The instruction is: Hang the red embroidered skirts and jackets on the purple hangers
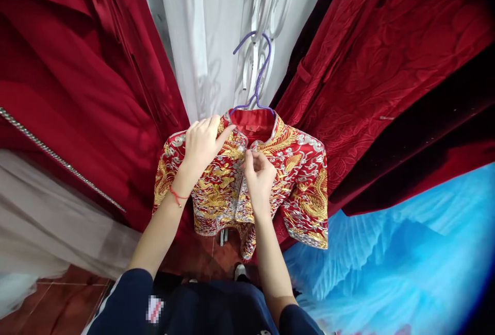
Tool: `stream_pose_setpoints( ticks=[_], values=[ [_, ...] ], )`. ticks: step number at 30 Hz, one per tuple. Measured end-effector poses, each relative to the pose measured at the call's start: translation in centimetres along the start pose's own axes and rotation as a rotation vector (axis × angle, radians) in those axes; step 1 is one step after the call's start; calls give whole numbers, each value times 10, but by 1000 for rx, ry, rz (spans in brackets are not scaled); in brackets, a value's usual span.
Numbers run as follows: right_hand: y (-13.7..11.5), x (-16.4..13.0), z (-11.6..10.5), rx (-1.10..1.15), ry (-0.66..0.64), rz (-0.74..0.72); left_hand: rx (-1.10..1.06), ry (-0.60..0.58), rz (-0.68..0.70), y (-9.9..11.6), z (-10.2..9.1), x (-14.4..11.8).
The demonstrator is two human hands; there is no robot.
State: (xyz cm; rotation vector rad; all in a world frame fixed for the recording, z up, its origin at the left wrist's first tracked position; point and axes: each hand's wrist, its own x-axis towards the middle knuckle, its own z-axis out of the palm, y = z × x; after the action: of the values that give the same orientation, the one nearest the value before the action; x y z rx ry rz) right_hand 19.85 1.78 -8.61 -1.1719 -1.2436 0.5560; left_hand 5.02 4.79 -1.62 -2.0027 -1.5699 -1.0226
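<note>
A short red jacket (216, 183) with dense gold and silver embroidery hangs on a purple wire hanger (257, 87). Its stand collar is parted at the neck, and a front seam, perhaps a zipper, runs down the middle. My left hand (203, 141) grips the jacket's shoulder beside the collar, fingers over the top and thumb towards the neck. At the top of the front opening, just below the collar, my right hand (261, 172) pinches the closure between thumb and fingers. What lies within that pinch is too small to make out.
The hanger hooks onto a white scrolled metal rack (266, 5). Dark red garments (77, 51) hang at the left, and red velvet ones (371, 77) at the right. Pale tulle (46, 211) hangs lower left, a blue gown (371, 257) lower right. Reddish tiles (73, 294) cover the floor.
</note>
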Motion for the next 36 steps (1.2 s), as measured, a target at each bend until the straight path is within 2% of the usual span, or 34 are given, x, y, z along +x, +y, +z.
stream_pose_setpoints(
  ticks=[6,11,20,27,31,36],
  values=[
    [-1,3,-5,112,-82,21,-18,-41,-6,0,-1,-3],
    [1,4,-4,128,-98,10,-87,1,18,5,1,-14],
    [2,-3,2,283,-101,26,-98,132,-159,25,19,-14],
    [13,-7,8,306,-90,97,-140,213,-163,25,30,-17],
    [16,-13,8,321,-71,92,-143,199,-182,23,33,-16],
    [22,-29,2,230,-88,62,-155,177,-193,16,37,-11]
  ],
)
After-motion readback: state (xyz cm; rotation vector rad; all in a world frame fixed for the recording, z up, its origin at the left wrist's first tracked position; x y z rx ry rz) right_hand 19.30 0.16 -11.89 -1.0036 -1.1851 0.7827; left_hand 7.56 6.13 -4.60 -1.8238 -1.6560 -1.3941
